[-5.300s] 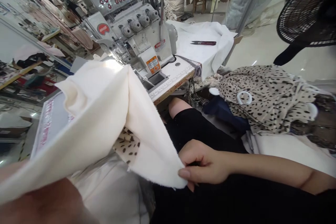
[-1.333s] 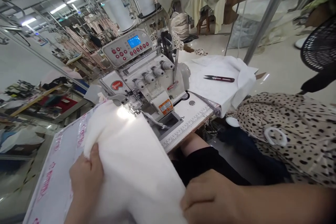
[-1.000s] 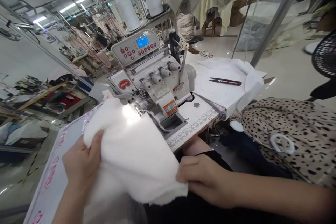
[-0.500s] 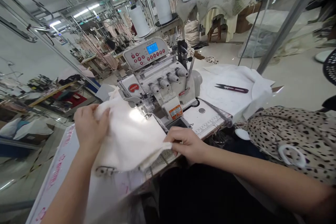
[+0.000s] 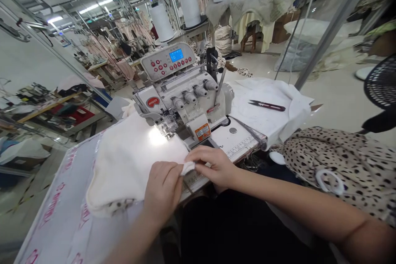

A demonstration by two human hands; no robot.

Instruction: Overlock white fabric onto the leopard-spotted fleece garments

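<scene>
A piece of white fleecy fabric [image 5: 123,161] lies on the table in front of the overlock sewing machine [image 5: 185,99], its far side under the lit needle area. A dark-spotted layer shows beneath its near left edge. My left hand [image 5: 163,185] is closed on the fabric's near right edge. Right beside it, my right hand [image 5: 213,165] pinches the same edge, with a small white fold showing between the two hands. The fingertips of both hands are partly hidden.
Thread snips [image 5: 267,105] rest on white cloth [image 5: 238,90] right of the machine. Spotted fabric [image 5: 355,165] is heaped at the right, with a black fan [image 5: 380,86] behind it. Large thread cones [image 5: 162,22] stand behind the machine. Printed plastic film [image 5: 62,185] covers the table's left part.
My left hand has left the fabric's far left part and come right and nearer, to the edge beside my right hand. The fabric's left side now lies spread flat.
</scene>
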